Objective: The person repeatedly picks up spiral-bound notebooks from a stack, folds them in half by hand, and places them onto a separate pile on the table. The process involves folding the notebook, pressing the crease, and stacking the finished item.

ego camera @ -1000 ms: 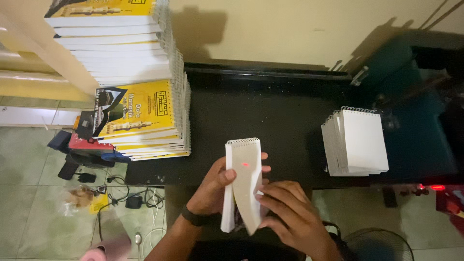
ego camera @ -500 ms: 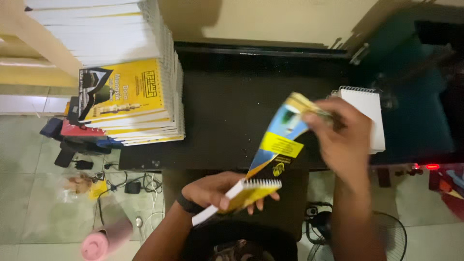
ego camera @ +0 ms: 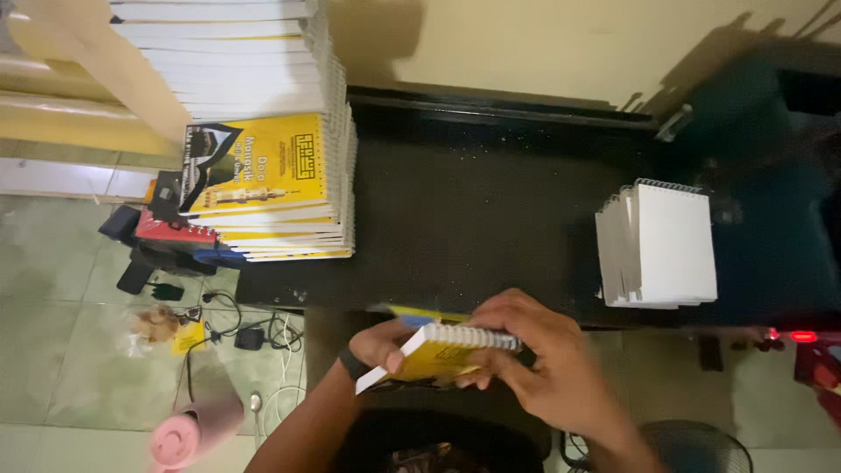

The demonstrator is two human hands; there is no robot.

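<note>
A small spiral-bound booklet (ego camera: pixel 442 350) with a yellow cover and white wire coil is held in both hands near the front edge of the black table (ego camera: pixel 473 210). My left hand (ego camera: pixel 378 344) grips its left end, thumb on the cover. My right hand (ego camera: pixel 536 368) lies over its right side, fingers curled under the coil edge. Part of the cover is hidden by my fingers.
A tall stack of yellow-covered booklets (ego camera: pixel 263 188) stands at the table's left, with more white-edged stacks (ego camera: pixel 219 52) behind. A pile of white spiral booklets (ego camera: pixel 659 245) sits at the right. Cables, chargers and a pink bottle (ego camera: pixel 194 431) lie on the tiled floor.
My right hand, which was lifting the yellow cover up toward the right, has come back down. The cover is now folded flat on the booklet, held closed in both hands.
</note>
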